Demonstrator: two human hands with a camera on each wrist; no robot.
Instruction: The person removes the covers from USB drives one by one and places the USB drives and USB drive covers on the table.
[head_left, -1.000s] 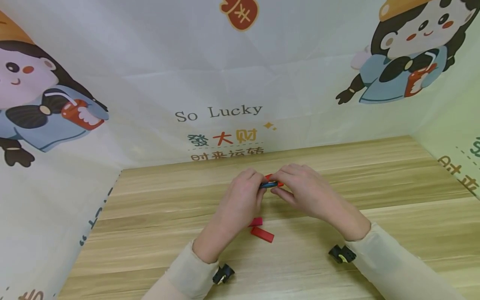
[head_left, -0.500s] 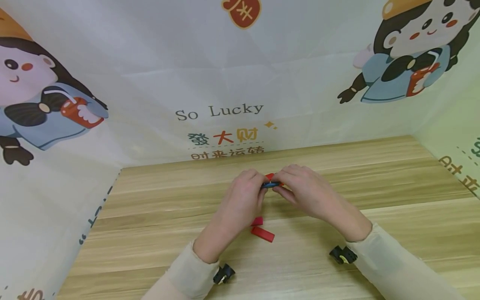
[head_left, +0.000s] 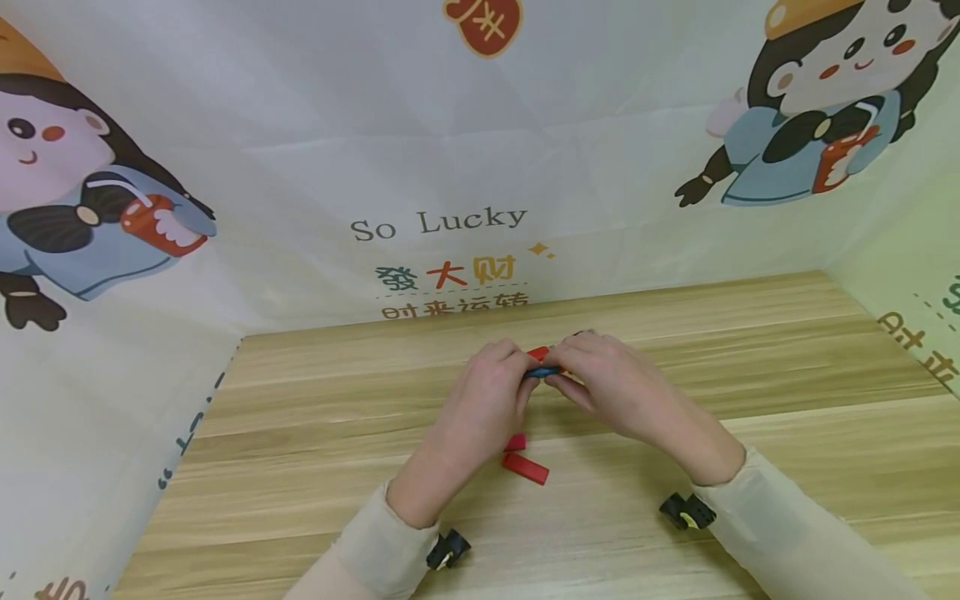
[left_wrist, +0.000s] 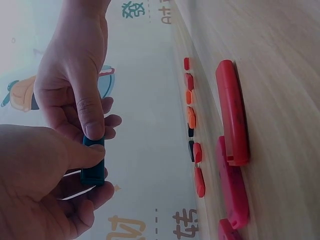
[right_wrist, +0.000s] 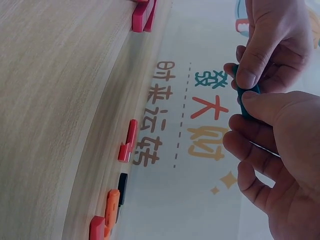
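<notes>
Both hands meet above the middle of the wooden table and pinch one small teal piece between them. My left hand grips its left end with thumb and fingers. My right hand pinches the other end. In the left wrist view the teal piece stands between my left thumb and the right hand's thumb. The right wrist view shows only a sliver of the teal piece between the fingers. Most of the piece is hidden.
Two red bars lie on the table just under my left hand. Another red piece shows behind the fingers. Several small red, orange and black pieces lie in a row further back. Printed fabric walls enclose the table.
The hands have hardly moved. My right fingers have closed in a little over the piece, and the orange-red tip seen a second ago is now covered.
</notes>
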